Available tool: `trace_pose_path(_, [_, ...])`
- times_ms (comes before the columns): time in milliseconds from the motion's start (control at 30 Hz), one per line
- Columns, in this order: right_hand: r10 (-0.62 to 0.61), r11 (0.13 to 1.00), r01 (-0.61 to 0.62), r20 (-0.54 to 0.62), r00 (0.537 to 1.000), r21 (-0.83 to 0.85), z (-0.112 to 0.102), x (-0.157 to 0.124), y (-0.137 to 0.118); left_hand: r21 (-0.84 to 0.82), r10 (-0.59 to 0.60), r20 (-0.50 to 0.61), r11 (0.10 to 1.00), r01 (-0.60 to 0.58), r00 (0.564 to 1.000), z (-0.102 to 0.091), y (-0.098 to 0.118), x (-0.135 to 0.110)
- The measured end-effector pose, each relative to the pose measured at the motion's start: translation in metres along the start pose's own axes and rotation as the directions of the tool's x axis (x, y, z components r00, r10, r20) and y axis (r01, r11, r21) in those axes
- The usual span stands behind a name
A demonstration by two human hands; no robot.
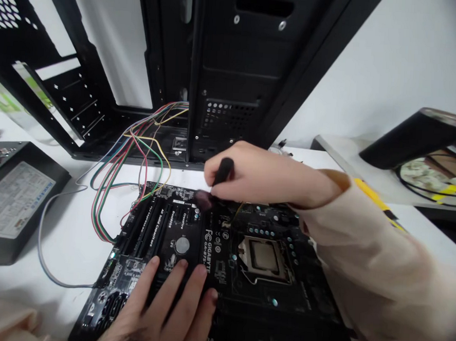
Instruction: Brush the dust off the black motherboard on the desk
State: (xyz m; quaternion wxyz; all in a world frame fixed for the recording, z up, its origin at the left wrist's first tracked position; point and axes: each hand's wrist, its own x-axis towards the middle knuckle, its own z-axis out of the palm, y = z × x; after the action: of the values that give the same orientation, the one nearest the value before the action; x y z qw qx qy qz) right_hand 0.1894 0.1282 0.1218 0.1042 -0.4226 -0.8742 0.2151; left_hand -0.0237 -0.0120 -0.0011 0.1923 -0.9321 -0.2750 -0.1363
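Observation:
A black motherboard (199,313) marked GIGABYTE lies on the white table, its CPU socket (264,256) holding a metal-topped processor. My right hand (247,174) grips the black handle of a small brush (224,171). The blurred, dark bristle end is at the board's far side, beside the expansion slots; whether it touches is hard to tell. My left hand (169,306) rests on the near part of the board with fingers spread, close to the round coin battery (182,245). Thin coloured cables (108,204) run from the board's left side toward the case.
Behind the board stands an open black computer case (233,83). To the left is a power supply (13,203) with a label. On the right I see a dark cylindrical object (415,135), a yellow-and-black tool (376,197) and black cables (423,190).

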Motion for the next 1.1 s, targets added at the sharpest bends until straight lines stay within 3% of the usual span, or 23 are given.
trace_pose_path(100, [0.099, 0.981, -0.132, -0.218, 0.971, -0.139, 0.001, 0.003, 0.005, -0.008, 0.025, -0.011, 1.000, -0.025, 1.000, 0.001, -0.001, 0.000])
trace_pose_path(167, [0.068, 0.992, -0.099, -0.320, 0.945, -0.082, 0.001, 0.003, 0.004, -0.013, 0.024, -0.023, 1.000, -0.024, 0.999, 0.001, -0.001, 0.000])
trace_pose_path(267, [0.028, 0.994, -0.004, -0.207, 0.978, 0.113, 0.004, 0.003, 0.001, -0.017, -0.010, -0.017, 1.000, 0.010, 1.000, 0.001, 0.000, 0.001])
trace_pose_path(367, [0.023, 0.996, -0.015, -0.090, 0.996, 0.088, 0.009, 0.006, 0.004, -0.030, -0.010, -0.008, 1.000, 0.009, 1.000, 0.001, 0.001, 0.000])
trace_pose_path(433, [0.027, 0.999, -0.032, -0.174, 0.984, -0.023, 0.010, 0.007, 0.007, -0.029, 0.007, -0.016, 1.000, -0.007, 1.000, 0.001, 0.001, -0.001])
trace_pose_path(500, [-0.001, 0.999, -0.009, -0.285, 0.959, -0.031, 0.010, 0.008, 0.006, -0.012, 0.029, -0.023, 0.999, -0.030, 0.999, 0.001, 0.000, -0.002])
trace_pose_path(567, [-0.029, 0.995, 0.054, -0.276, 0.961, 0.083, 0.011, 0.008, 0.004, 0.002, 0.032, -0.019, 0.999, -0.032, 0.999, 0.001, 0.000, -0.003])
trace_pose_path(633, [-0.065, 0.987, 0.091, -0.189, 0.980, 0.131, 0.013, 0.009, 0.002, 0.007, 0.026, -0.007, 1.000, -0.026, 1.000, 0.000, 0.000, -0.002])
trace_pose_path(700, [-0.095, 0.995, 0.088, -0.148, 0.984, -0.051, 0.016, 0.010, 0.001, 0.005, 0.029, 0.015, 1.000, -0.029, 0.999, 0.000, 0.000, -0.001])
trace_pose_path(767, [-0.128, 0.960, 0.075, -0.186, 0.974, -0.271, 0.020, 0.010, 0.000, 0.003, 0.031, 0.019, 1.000, -0.031, 0.999, 0.000, 0.000, -0.001])
trace_pose_path(800, [-0.155, 0.950, 0.086, -0.214, 0.964, -0.301, 0.021, 0.010, -0.001, 0.004, 0.025, 0.015, 1.000, -0.025, 1.000, 0.000, 0.000, 0.000])
trace_pose_path(967, [-0.223, 0.966, 0.247, -0.232, 0.947, 0.079, 0.028, 0.011, -0.005, 0.016, -0.004, -0.025, 1.000, 0.004, 1.000, 0.002, 0.002, 0.000])
trace_pose_path(1033, [-0.228, 0.974, 0.225, -0.226, 0.947, -0.038, 0.030, 0.012, -0.003, 0.016, -0.015, -0.036, 1.000, 0.016, 0.999, 0.001, 0.002, 0.001])
trace_pose_path(1100, [-0.250, 0.965, 0.212, -0.295, 0.922, -0.156, 0.032, 0.014, -0.002, 0.017, -0.014, -0.034, 1.000, 0.014, 0.999, 0.001, 0.003, 0.001])
